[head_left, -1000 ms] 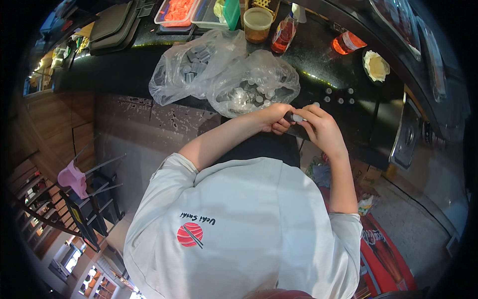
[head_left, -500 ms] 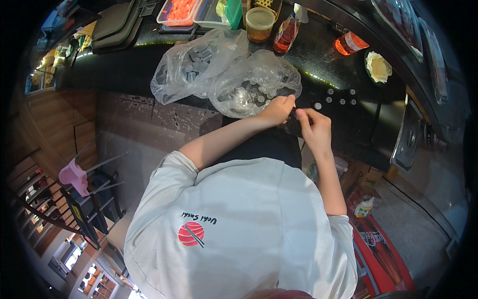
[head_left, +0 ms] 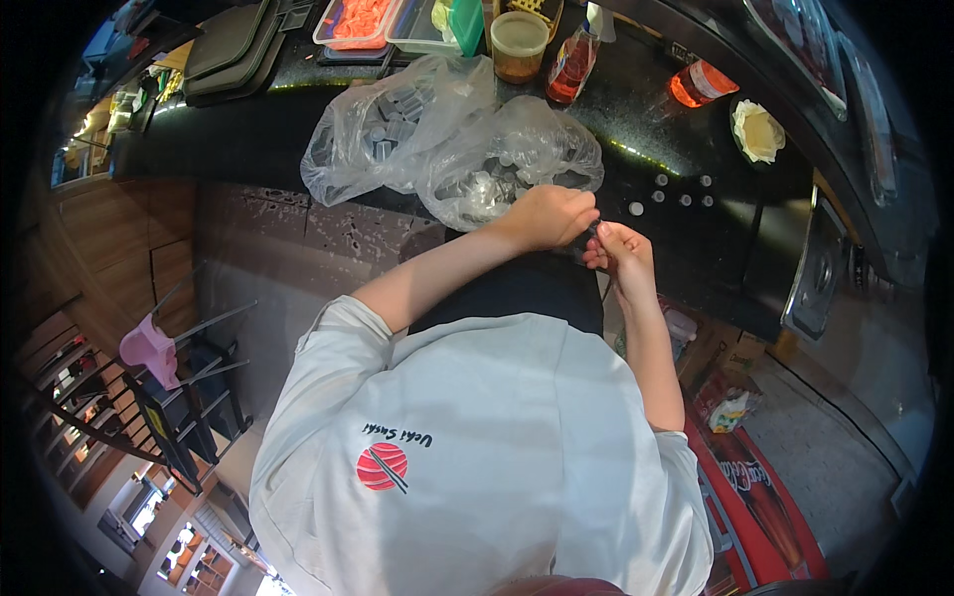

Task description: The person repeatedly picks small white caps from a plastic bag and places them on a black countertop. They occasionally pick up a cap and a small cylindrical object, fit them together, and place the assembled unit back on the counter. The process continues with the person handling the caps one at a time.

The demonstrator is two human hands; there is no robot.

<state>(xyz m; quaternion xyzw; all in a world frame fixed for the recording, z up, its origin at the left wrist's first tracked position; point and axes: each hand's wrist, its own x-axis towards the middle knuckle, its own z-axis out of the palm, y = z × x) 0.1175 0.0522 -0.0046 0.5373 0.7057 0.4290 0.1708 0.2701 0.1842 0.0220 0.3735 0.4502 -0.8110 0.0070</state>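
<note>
Both my hands meet just past the counter's near edge. My left hand (head_left: 558, 216) is closed, its fingertips pinched over a small dark thing too tiny to name. From the right, my right hand (head_left: 626, 256) pinches at the same spot, thumb and fingers bent. Beside my left hand lies an open clear plastic bag (head_left: 542, 134) with small round pieces inside, perhaps lids or little cups. A second clear bag (head_left: 343, 139), holding small translucent cups (head_left: 402, 104), rests to its left. Several small capped containers (head_left: 636, 209) stand on the dark counter, right of my hands.
Along the back are a tub of orange-pink food (head_left: 360, 20), a green-lidded box (head_left: 462, 25), a round tub of brown contents (head_left: 518, 65) and a red bottle (head_left: 570, 70). Farther right sit an orange-red bottle (head_left: 701, 86) and a pale paper-lined bowl (head_left: 757, 132). Dark trays (head_left: 227, 50) are stacked far left.
My right hand has turned and its fingers have curled in closer to my left fingertips. My left hand has rolled slightly, its back now more upward. The bags and counter containers stay put.
</note>
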